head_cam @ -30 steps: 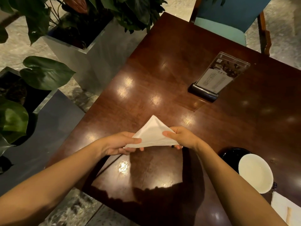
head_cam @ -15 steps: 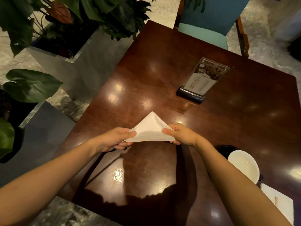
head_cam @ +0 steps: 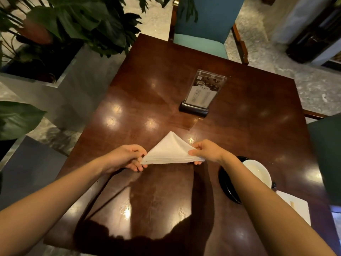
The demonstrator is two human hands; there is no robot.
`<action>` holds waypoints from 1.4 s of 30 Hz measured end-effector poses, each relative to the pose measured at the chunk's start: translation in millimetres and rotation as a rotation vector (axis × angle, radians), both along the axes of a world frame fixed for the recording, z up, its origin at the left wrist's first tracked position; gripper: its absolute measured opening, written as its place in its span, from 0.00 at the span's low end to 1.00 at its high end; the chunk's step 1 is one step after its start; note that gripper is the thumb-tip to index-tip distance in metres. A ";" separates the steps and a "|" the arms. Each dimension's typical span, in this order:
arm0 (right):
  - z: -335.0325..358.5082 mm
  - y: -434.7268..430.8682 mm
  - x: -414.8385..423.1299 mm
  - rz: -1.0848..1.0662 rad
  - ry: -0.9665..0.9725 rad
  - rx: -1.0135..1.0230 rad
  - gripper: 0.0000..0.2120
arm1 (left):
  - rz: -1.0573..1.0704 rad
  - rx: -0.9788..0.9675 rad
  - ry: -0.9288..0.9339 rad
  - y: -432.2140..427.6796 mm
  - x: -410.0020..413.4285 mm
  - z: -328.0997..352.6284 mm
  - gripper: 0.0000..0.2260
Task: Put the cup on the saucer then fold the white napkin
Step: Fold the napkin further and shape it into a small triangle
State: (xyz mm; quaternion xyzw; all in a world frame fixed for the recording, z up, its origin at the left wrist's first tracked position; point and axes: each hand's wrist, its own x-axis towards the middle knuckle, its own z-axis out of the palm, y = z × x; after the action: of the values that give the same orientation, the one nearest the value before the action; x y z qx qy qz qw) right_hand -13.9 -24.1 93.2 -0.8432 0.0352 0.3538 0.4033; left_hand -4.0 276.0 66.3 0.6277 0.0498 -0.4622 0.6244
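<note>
Left hand [head_cam: 127, 157], right hand [head_cam: 206, 151] — each pinching a napkin [head_cam: 169, 151] corner — menu stand [head_cam: 201, 93] beyond, cup [head_cam: 258, 171] partly behind forearm [head_cam: 258, 202].

Napkin [head_cam: 170, 150] white cloth, matt; table [head_cam: 166, 80] dark wood, glossy; cup [head_cam: 258, 172] smooth white.

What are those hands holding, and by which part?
The white napkin, folded into a triangle. The left hand pinches its left corner and the right hand pinches its right corner, along the long edge nearest the person.
</note>
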 end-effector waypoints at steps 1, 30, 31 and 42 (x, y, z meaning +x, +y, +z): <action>0.4 -2.3 -0.8 0.038 -0.053 -0.075 0.09 | -0.017 0.023 -0.028 -0.8 -1.4 0.3 0.07; 6.5 -23.8 -3.8 0.348 -0.671 -0.396 0.14 | 0.042 0.690 -0.984 -152.2 -125.4 25.2 0.06; 3.3 -22.3 -2.9 0.346 -0.662 -0.386 0.14 | 0.065 0.710 -0.952 -157.6 -128.9 21.8 0.06; -26.0 -27.3 -9.8 0.151 -0.507 -0.340 0.06 | 0.125 0.691 -0.816 -178.6 -160.9 -18.9 0.10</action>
State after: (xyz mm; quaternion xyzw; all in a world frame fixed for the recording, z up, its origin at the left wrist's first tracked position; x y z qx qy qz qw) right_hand -23.6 -51.5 67.2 -0.9600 -0.0705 0.1504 0.2252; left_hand -164.9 97.4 47.5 0.9210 -0.0105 -0.0997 0.3764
